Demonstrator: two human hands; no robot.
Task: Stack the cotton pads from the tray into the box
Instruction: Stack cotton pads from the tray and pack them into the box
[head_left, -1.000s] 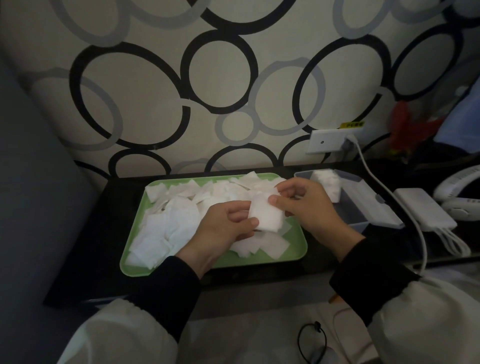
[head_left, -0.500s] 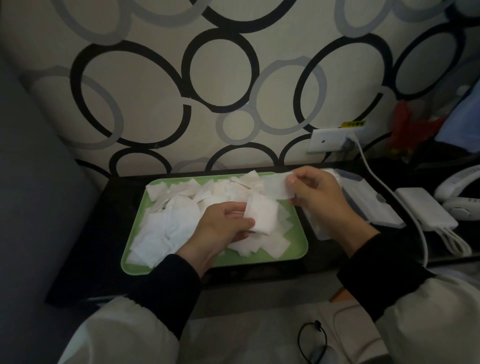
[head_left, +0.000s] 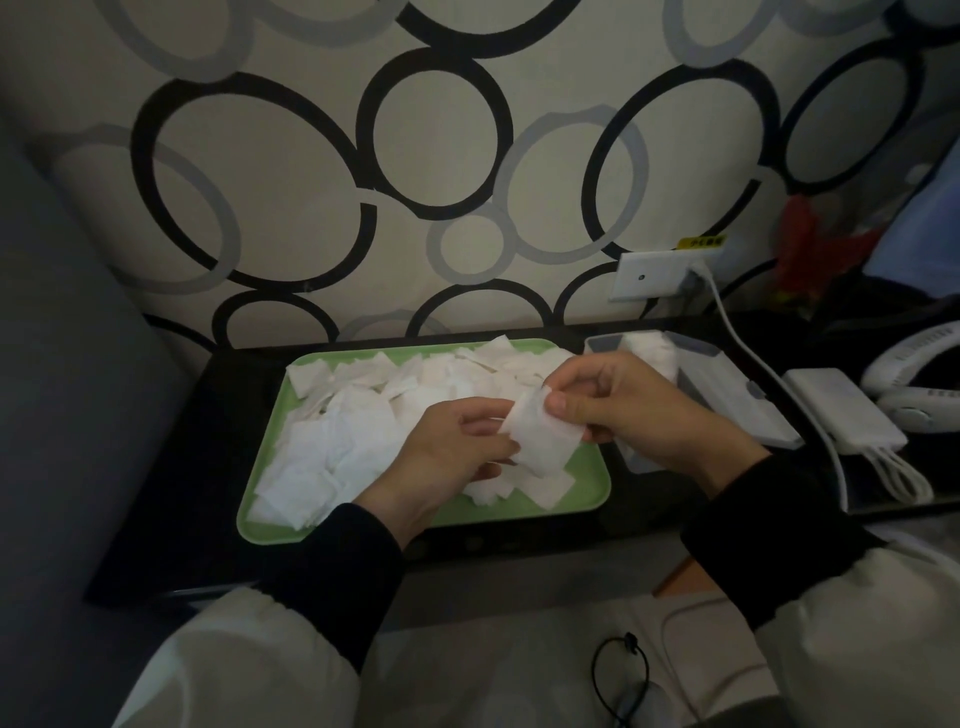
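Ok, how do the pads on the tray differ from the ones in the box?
The tray pads lie loose and overlapping across the green tray; the box pads sit in one compact stack at the clear box's far end. The tray pads spread wide; the box pads fill only that end. Both are white cotton squares.

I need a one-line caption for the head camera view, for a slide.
Over the green tray, the left hand and right hand hold cotton pads; the clear box stands beside it.
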